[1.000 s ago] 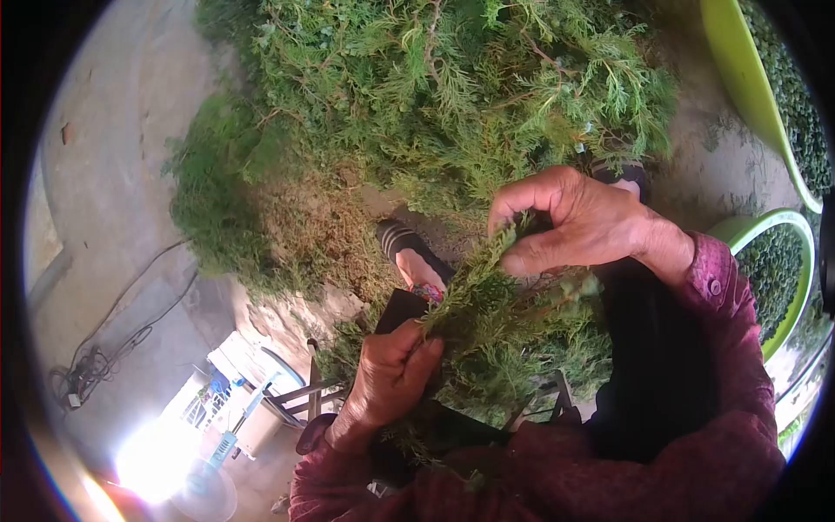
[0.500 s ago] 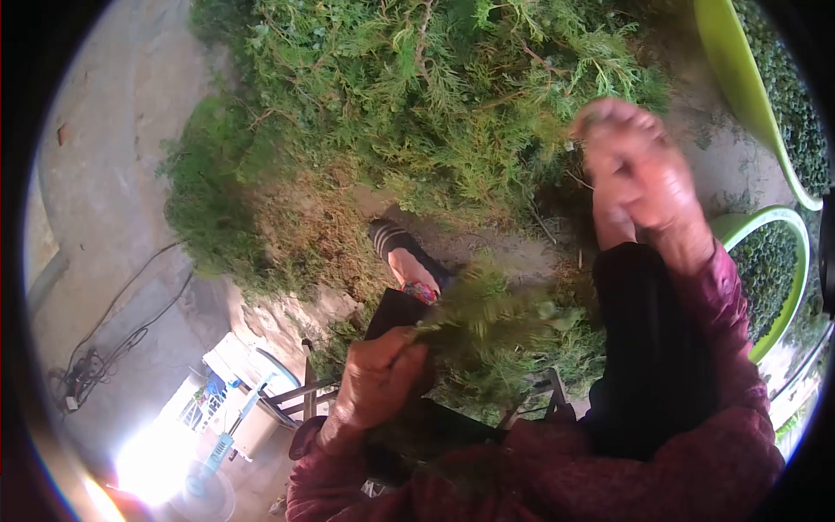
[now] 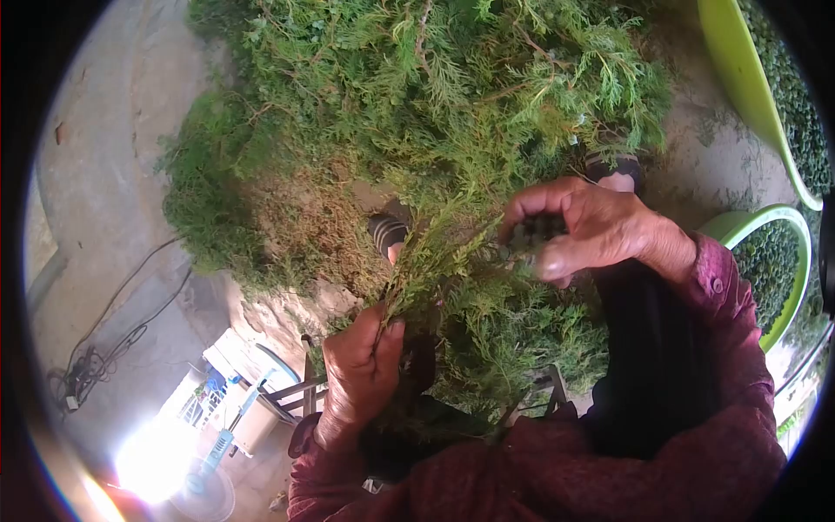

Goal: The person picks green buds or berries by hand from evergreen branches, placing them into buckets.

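Note:
My left hand [image 3: 364,361] is closed around the stem end of an evergreen sprig [image 3: 435,261] with flat, scaly leaves. The sprig points up and right, toward my right hand [image 3: 600,228]. That hand is curled at the sprig's right side, with thumb and forefinger apart. Small rounded green cones [image 3: 541,229] appear to sit inside its curved fingers, partly hidden. Below, more cut greenery [image 3: 522,339] lies between my knees. A large pile of evergreen branches [image 3: 417,104] spreads in front of my feet.
To the right stand a yellow-green basin [image 3: 739,74] and a light green tub [image 3: 802,252], both holding small green pieces. A striped slipper [image 3: 388,233] shows by the pile. Cables [image 3: 96,365] lie on concrete at left, near a fan [image 3: 204,487] and a wooden stool leg [image 3: 309,383].
My right hand has come down and left from near the tub to the sprig. My left hand has shifted slightly up and left, and the sprig now stands more upright.

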